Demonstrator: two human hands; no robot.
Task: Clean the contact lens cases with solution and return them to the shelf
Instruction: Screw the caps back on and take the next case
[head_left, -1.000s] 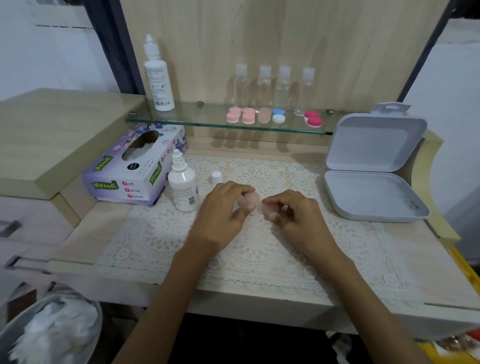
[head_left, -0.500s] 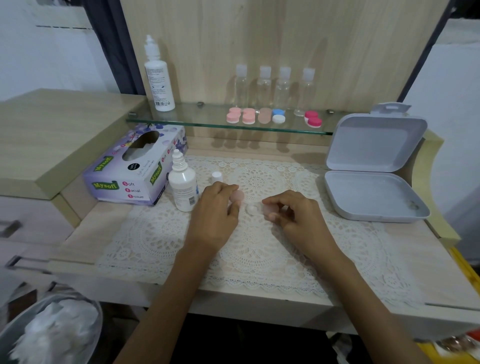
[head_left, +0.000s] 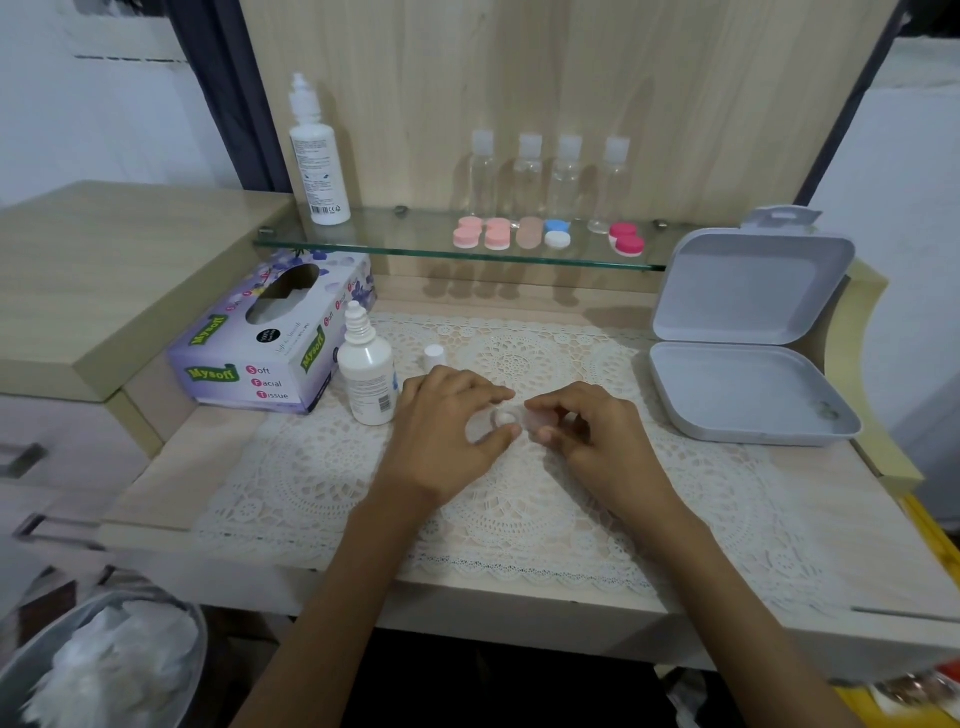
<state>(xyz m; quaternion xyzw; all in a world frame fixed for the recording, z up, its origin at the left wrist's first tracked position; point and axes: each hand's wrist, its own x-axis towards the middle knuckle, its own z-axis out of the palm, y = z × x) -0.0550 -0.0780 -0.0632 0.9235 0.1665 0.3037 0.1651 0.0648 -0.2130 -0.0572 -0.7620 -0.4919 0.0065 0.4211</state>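
contact lens case (head_left: 505, 417): one, small and pale, low over the lace mat (head_left: 519, 499) at the middle of the desk (head_left: 218, 447), between both hands.
left hand (head_left: 447, 431): grip clamped, thumb and forefinger pinching the case's left end.
right hand (head_left: 597, 439): grip clamped on the right end, fingers curled round it.
step: probably working a lid of this case, around the rinse; whether a lid is on or off is too small to tell.
next move: likely calls for the right hand to steady the case while the left reaches the small bottle (head_left: 368, 374) just beside it. If the case is already rinsed, the lids need tightening before the lift to the glass shelf (head_left: 405, 244).
tissue box (head_left: 260, 353): one.
solution: two, the tall bottle (head_left: 318, 156) on the shelf and the small bottle on the mat.
loose cap (head_left: 434, 357): one, behind the left hand.
shelf cases: five: pink (head_left: 466, 235), pink (head_left: 497, 236), beige (head_left: 530, 234), blue and white (head_left: 557, 234), red (head_left: 626, 241).
clear bottles (head_left: 527, 176): four, in a row behind them.
white box (head_left: 748, 280): one, open, far right.
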